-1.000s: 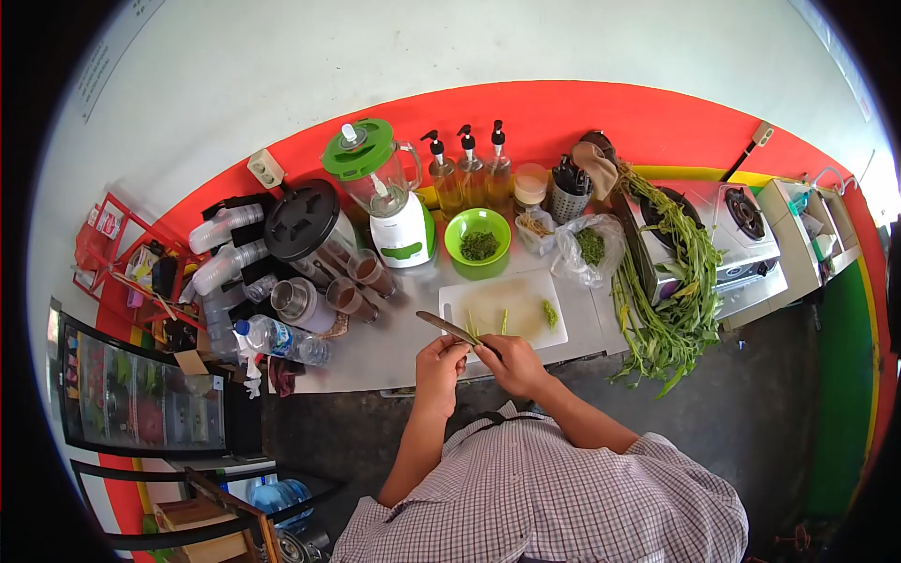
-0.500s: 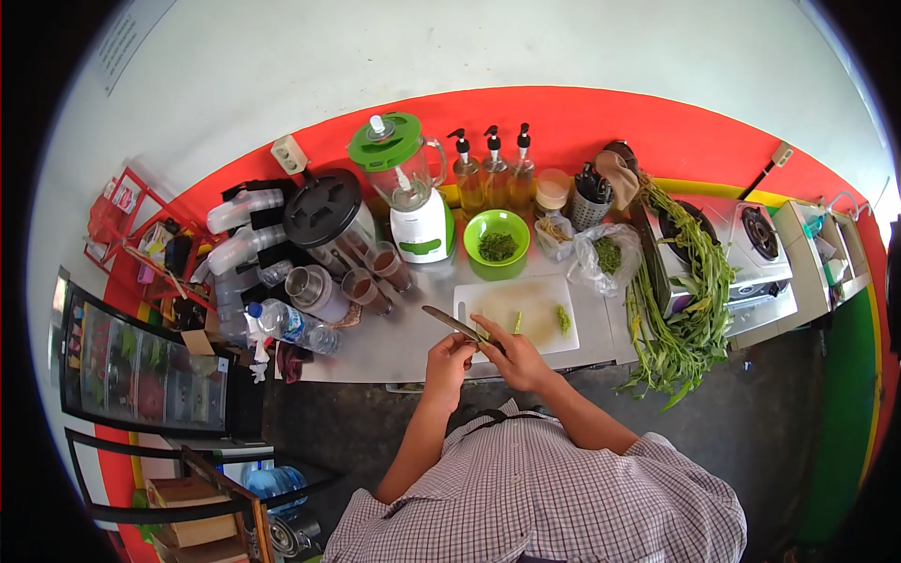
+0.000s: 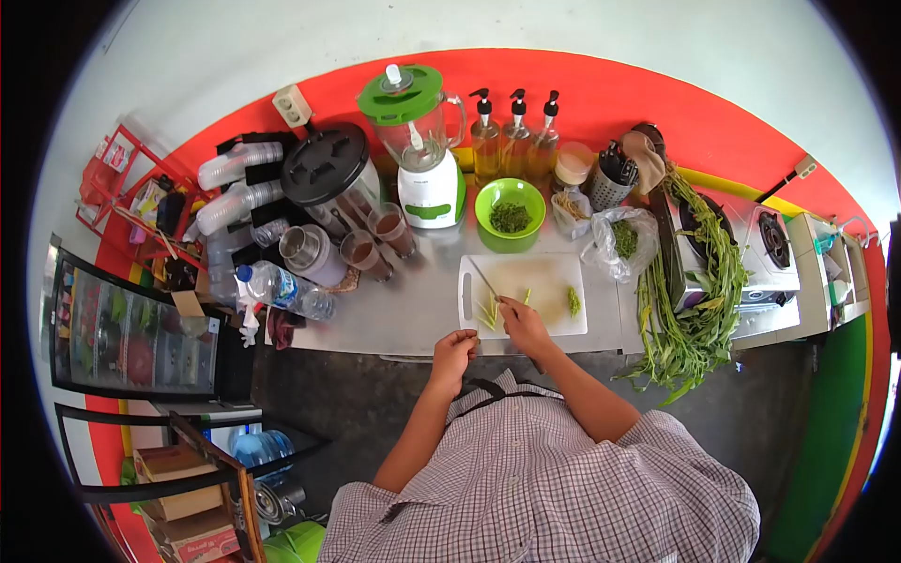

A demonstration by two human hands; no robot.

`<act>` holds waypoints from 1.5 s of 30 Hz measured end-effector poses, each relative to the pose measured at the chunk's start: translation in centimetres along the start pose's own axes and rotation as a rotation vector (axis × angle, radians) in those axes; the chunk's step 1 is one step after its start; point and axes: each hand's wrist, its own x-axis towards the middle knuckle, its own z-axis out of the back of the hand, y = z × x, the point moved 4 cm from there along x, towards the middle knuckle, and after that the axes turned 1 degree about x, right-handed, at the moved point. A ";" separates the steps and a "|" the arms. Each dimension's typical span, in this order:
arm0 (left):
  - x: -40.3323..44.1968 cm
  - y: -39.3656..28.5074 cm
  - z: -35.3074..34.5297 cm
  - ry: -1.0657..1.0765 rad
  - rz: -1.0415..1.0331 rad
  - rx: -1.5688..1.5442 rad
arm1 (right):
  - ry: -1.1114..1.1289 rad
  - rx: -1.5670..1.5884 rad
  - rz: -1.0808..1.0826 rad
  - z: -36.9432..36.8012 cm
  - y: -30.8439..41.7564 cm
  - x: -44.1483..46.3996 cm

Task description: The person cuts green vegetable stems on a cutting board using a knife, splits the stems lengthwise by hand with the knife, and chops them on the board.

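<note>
Knife (image 3: 483, 278) — right hand (image 3: 522, 325) closed round it over the chopping board (image 3: 542, 281) — left hand (image 3: 455, 355) curled, contents unclear.

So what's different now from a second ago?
The right grip has moved away from the left grip and forward to the cutting board, still holding the knife, which now points more forward. Whether the left grip holds anything, I can't tell. The green bowl and blender stayed put.
</note>
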 end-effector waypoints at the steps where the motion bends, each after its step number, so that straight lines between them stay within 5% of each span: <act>1: 0.4 0.7 0.4 -0.019 0.021 -0.010 | 0.019 0.156 -0.089 -0.1 -0.9 0.5; 4: 1.8 1.5 0.9 -0.073 0.011 0.013 | 0.072 0.231 -0.306 0.1 -1.3 0.5; 14: 4.7 1.2 -1.1 -0.131 -0.029 -0.112 | 0.000 0.128 -0.217 2.5 1.5 -0.5; 22: 5.7 -0.8 -6.2 -0.097 -0.360 0.544 | -0.202 0.237 -0.270 6.4 -1.4 -2.1; 34: 8.9 0.8 -11.6 -0.117 -0.332 1.143 | -0.371 0.308 -0.336 10.6 -2.6 -7.3; 41: 9.7 1.9 -12.0 -0.094 -0.441 1.168 | -0.406 0.239 -0.307 12.1 -2.9 -9.1; 45: 8.2 0.5 -13.3 0.119 -0.600 0.813 | -0.419 0.250 -0.260 12.1 -2.5 -9.4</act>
